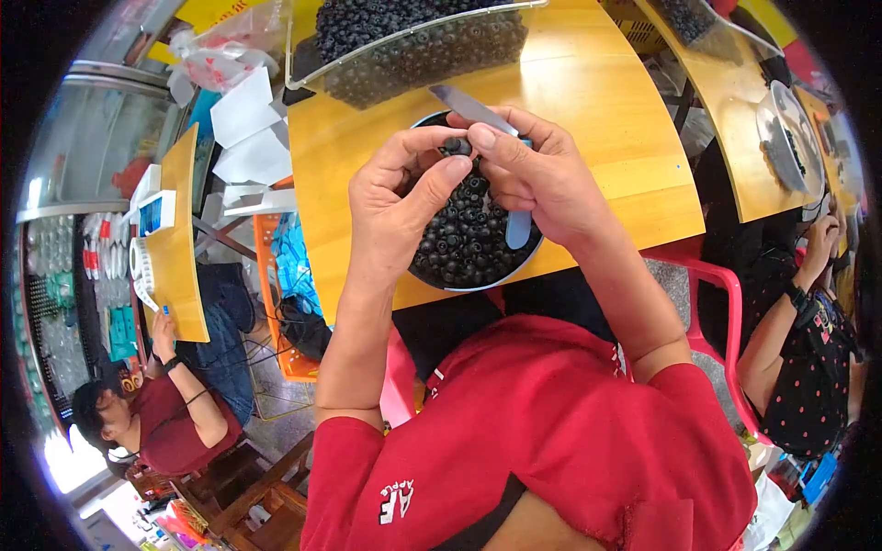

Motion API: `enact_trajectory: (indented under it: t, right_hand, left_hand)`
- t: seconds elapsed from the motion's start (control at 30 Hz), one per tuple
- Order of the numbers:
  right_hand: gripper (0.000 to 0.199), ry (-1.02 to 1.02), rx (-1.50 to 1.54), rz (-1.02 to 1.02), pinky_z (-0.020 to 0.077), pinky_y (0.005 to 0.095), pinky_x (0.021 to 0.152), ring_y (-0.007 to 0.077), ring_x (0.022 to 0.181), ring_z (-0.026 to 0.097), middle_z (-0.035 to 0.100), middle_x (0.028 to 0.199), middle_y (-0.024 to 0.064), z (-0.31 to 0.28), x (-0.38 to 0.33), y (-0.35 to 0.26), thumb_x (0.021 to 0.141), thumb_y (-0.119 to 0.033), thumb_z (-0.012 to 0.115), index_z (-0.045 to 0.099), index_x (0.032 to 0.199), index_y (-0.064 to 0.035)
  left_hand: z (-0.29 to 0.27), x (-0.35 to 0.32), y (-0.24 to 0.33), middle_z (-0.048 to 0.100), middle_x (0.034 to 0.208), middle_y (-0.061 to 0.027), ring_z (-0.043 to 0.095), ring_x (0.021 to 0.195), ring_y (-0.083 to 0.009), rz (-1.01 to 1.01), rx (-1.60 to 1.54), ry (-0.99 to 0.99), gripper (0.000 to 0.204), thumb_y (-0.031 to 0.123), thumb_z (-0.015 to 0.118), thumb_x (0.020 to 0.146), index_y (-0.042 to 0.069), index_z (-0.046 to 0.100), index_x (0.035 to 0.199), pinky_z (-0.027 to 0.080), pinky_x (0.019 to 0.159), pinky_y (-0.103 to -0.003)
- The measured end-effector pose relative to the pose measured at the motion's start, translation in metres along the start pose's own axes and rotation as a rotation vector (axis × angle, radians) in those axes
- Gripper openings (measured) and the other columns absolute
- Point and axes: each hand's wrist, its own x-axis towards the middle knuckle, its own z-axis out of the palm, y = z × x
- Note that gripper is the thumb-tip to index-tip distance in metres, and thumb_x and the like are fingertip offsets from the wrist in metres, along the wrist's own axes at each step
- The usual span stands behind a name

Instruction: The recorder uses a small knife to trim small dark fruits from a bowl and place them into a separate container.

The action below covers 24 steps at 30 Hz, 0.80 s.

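Note:
My left hand pinches a small black round piece between thumb and fingertips. In my right hand is a knife, its metal blade angled up to the left and its blue handle showing below the palm. The right thumb tip is right beside the pinched piece; whether it touches cannot be made out. Below both hands a round bowl with a pale blue rim holds many similar black pieces with ringed ends. The fingers hide part of the bowl's far side.
A clear bin heaped with black pieces stands at the table's far side. An orange crate with blue plastic stands left. One person sits at the left, another at the right beside a pink chair.

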Motion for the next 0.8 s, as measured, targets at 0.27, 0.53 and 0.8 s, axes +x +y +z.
enact_trajectory:
  t: [0.27,0.53,0.8]
  right_hand:
    - [0.027,-0.033,0.094,0.033,0.0229,0.0133,0.039,-0.0026,0.047,0.030,0.045,0.066,-0.0088,-0.001,0.001,-0.001,0.090,-0.015,0.059,0.058,0.115,-0.0038]
    - [0.029,0.128,-0.185,-0.106,0.0212,0.0147,0.040,-0.0024,0.047,0.032,0.047,0.066,-0.0088,0.009,0.000,-0.008,0.088,-0.017,0.063,0.060,0.113,-0.0039]
    - [0.031,0.057,-0.055,-0.068,0.0213,0.0158,0.040,-0.0016,0.047,0.032,0.046,0.062,-0.0085,0.002,-0.003,-0.007,0.088,-0.018,0.063,0.059,0.114,-0.0032]
  left_hand:
    - [0.005,0.002,-0.004,0.053,0.071,0.0067,0.043,0.063,0.0000,0.173,0.259,0.037,0.019,0.004,0.066,0.083,0.002,0.061,0.101,0.033,0.056,-0.015]
    - [0.007,0.002,-0.007,0.063,0.088,-0.0014,0.054,0.076,-0.0048,0.191,0.351,0.043,0.023,0.000,0.065,0.083,0.000,0.058,0.104,0.042,0.069,-0.017]
    - [0.007,0.002,-0.007,0.056,0.074,0.0010,0.037,0.050,-0.0023,-0.020,-0.136,0.021,0.020,0.009,0.062,0.086,0.001,0.058,0.105,0.026,0.044,-0.016]
